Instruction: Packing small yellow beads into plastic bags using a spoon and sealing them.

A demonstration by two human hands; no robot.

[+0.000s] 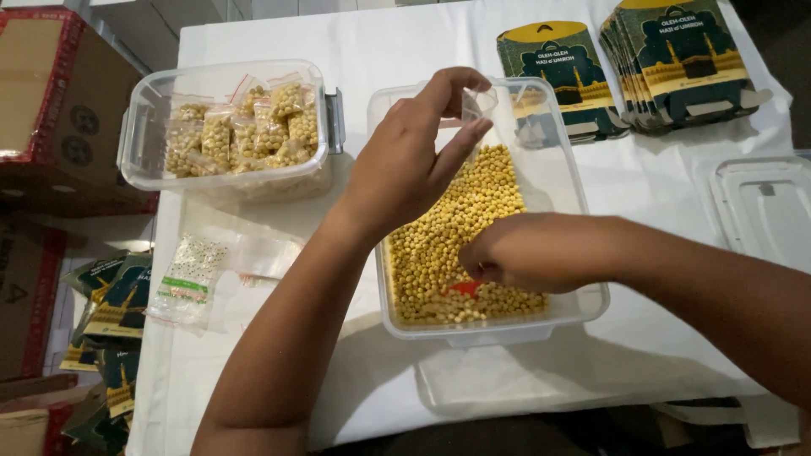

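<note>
Clear small bag [478,105] pinched in left hand [405,160], right hand [524,253] gripping red scoop [465,288] in beans [460,228]

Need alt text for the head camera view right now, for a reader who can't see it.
A person's left hand holds a small clear bag open above a clear tub of yellow beans while the right hand digs into the beans with a red scoop. On the white table, another tub of filled bags sits at left, and dark green cartons lie behind.
</note>
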